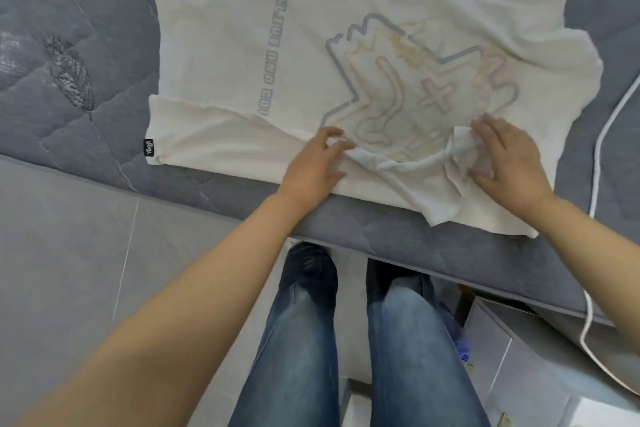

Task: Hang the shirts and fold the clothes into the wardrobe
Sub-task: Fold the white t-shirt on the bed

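Fingers of left hand and right hand pinch bunched T-shirt fabric on bed.

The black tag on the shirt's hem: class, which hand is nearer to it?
Left. The left hand pinches the shirt right of the tag; the right hand is farther right, on bunched fabric.

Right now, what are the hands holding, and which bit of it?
Both hands hold the white T-shirt lying on the grey bed. The left hand and the right hand each pinch bunched cloth near the edge closest to the person.
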Tool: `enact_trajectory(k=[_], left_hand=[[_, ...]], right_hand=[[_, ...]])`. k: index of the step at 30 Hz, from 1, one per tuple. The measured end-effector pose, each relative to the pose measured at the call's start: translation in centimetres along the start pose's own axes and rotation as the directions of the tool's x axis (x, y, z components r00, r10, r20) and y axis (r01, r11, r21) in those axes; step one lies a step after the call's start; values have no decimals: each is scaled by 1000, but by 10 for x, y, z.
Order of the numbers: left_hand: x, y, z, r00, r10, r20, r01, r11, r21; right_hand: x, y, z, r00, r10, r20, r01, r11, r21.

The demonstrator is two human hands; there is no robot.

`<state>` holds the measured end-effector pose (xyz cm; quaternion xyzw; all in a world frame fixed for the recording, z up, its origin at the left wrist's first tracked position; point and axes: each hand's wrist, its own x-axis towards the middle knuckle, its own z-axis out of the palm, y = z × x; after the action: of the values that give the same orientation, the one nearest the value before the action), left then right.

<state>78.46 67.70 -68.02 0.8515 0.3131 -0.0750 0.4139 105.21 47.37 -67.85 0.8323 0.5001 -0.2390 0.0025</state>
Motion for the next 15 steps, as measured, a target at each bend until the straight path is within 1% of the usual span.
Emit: enact_trajectory(k=[1, 3, 5, 6, 7, 8, 10, 12, 13, 15], left_hand=[[8, 9, 11, 998, 20, 53, -22, 999, 37], [21, 24, 29, 996, -2, 90, -5, 997, 73], [32, 33, 37, 998, -53, 45, 49, 996, 71], [37, 36, 38, 997, -81, 13, 80, 995, 60], [41, 38, 37, 994, -106, -11, 107, 993, 46], [45, 39, 36, 992, -126, -28, 127, 991, 33], [53, 41, 32, 984, -167, -55, 168, 986, 12], [59, 45, 30, 962, -254, -101, 253, 967, -22], [62, 49, 31, 943, -304, -135, 298, 953, -64], [63, 63, 36, 902, -362, -237, 335, 931, -147]], right_hand=[[9, 9, -1, 999, 26, 19, -26, 1000, -4], [25, 22, -3, 998, 39, 38, -40, 999, 5], [36, 32, -9, 999, -7, 49, 5, 999, 37], [39, 37, -12, 998, -25, 56, 19, 994, 104], [42, 44, -15, 998, -18, 62, 4, 978, 207], [45, 50, -20, 997, 14, 70, -37, 943, 330], [52, 60, -32, 991, 123, 54, -133, 828, 545], [60, 69, -40, 975, 218, 30, -187, 751, 633], [65, 71, -42, 967, 250, 50, -220, 719, 659], [72, 76, -42, 946, 287, 149, -303, 625, 719]])
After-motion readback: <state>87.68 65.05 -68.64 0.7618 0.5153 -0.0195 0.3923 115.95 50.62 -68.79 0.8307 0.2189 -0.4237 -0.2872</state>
